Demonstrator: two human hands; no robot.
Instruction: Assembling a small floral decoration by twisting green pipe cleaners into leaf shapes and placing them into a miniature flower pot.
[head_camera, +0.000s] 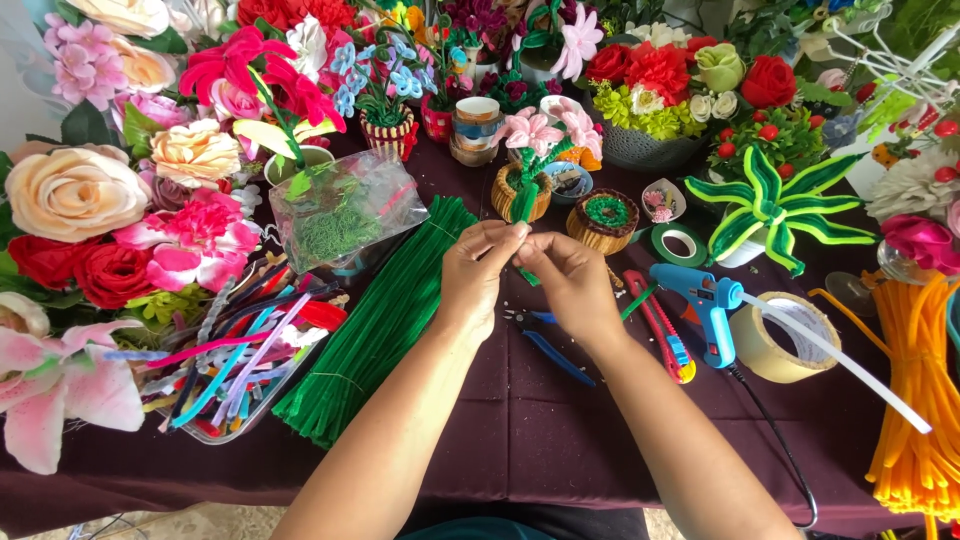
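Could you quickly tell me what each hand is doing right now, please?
Left hand: fingers pinched shut on the small green fuzzy pipe-cleaner piece.
Right hand: fingers closed on the same green piece, touching the left hand.

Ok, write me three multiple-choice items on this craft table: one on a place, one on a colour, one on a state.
1. Where does the big bundle of green pipe cleaners lie?
A. Left of the person's left hand
B. Right of the glue gun
C. On top of the tape roll

2. What colour is the glue gun?
A. Red
B. Blue
C. Yellow

3. What are the two hands doing?
A. Resting flat and apart on the cloth
B. Meeting fingertip to fingertip on a small green piece
C. Holding the blue pliers

Answers:
1 A, the bundle slants along the dark cloth on the left hand's side.
2 B, its body is blue, with a white glue stick at the back.
3 B, the left hand and right hand pinch together over the green piece; the blue pliers lie untouched below.
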